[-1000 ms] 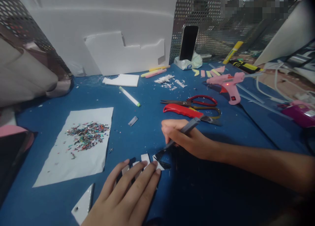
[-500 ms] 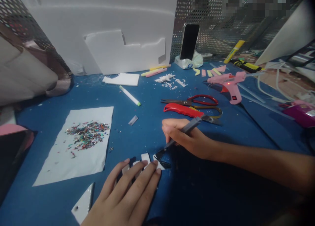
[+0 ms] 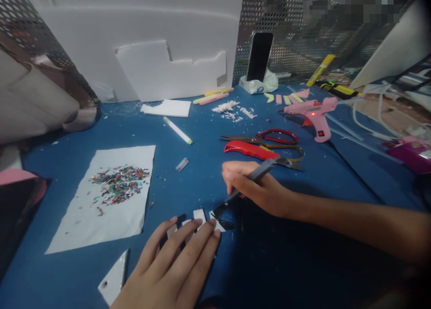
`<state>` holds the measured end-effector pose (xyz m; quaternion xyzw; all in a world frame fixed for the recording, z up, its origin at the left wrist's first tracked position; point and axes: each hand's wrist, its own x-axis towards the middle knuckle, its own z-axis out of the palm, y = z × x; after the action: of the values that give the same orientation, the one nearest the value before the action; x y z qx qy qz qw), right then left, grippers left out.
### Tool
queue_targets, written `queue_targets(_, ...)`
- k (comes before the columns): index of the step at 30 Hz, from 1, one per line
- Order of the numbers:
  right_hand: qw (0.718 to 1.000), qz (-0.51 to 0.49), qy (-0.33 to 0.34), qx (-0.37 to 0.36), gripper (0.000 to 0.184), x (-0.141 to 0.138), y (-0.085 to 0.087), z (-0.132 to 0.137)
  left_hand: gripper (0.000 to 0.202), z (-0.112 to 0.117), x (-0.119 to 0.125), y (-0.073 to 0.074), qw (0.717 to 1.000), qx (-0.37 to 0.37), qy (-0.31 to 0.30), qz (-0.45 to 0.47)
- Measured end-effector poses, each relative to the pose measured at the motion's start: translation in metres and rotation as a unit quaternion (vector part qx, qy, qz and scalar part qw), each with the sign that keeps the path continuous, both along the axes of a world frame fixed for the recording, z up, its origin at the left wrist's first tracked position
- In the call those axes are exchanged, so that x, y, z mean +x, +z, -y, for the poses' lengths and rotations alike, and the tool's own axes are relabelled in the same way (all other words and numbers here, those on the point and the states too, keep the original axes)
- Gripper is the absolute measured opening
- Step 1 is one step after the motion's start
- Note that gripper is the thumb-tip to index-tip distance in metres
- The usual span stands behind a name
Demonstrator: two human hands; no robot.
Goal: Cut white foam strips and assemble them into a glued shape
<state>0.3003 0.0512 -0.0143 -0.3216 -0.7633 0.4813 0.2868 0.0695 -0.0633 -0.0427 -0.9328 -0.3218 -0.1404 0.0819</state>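
Observation:
My right hand [image 3: 251,181] is closed around a grey craft knife [image 3: 259,170] with a dark pointed blade, held slanted like a pen. The tip meets a small white piece [image 3: 220,227], beside a dark patch that could be shadow. My left hand [image 3: 178,259] lies flat with fingers extended, its fingertips pressing on that piece and on other small white strips [image 3: 199,215]. Part of these strips is hidden under the fingers. Left of this hand rests a white triangular piece [image 3: 114,277] with a hole.
White paper [image 3: 84,228] bearing colourful flakes lies left. Beyond my right hand are scissors [image 3: 278,136], a red-handled cutter [image 3: 249,150] and a pink glue gun [image 3: 316,116] with its cable. A capped pen [image 3: 178,130], foam scraps [image 3: 225,107] and a propped phone [image 3: 259,57] stand farther back.
Hardly anything differs. Both hands, the knife and the white pieces keep nearly the same places.

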Motion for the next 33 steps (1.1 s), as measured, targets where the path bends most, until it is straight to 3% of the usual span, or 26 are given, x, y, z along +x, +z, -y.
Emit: queue_targets(33, 1.0, -0.002, 0.003, -0.009, 0.044, -0.0012, 0.0013, 0.0001, 0.057, 0.0005, 0.001, 0.0014, 1.0, 0.003, 0.007, 0.004)
